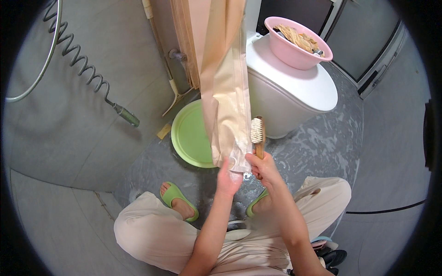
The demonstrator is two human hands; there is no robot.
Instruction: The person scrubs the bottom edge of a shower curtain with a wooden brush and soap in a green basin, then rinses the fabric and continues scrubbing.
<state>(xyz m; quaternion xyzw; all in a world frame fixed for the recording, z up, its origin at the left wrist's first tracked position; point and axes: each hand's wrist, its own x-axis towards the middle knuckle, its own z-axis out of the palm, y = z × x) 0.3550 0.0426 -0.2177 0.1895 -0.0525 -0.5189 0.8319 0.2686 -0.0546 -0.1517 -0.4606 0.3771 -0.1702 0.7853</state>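
Note:
A long beige cloth garment (228, 89) hangs down in front of me, its lower end wet and with whitish foam on it. My left hand (229, 179) holds that lower end, the palm under the cloth and the thumb on top. My right hand (265, 167) grips the wooden handle of a scrubbing brush (258, 132), and its thumb reaches the garment's right edge. The brush stands just right of the cloth, its pale bristles facing left towards it. Part of a green plastic basin (188, 134) on the floor is hidden behind the garment.
A pink basin (300, 45) with crumpled clothes sits on the closed lid of a white toilet (293, 86). A coiled hose (84, 63) hangs at the left wall. A long-handled squeegee or mop (160, 45) leans behind the green basin. The grey floor (310, 148) is wet and foamy.

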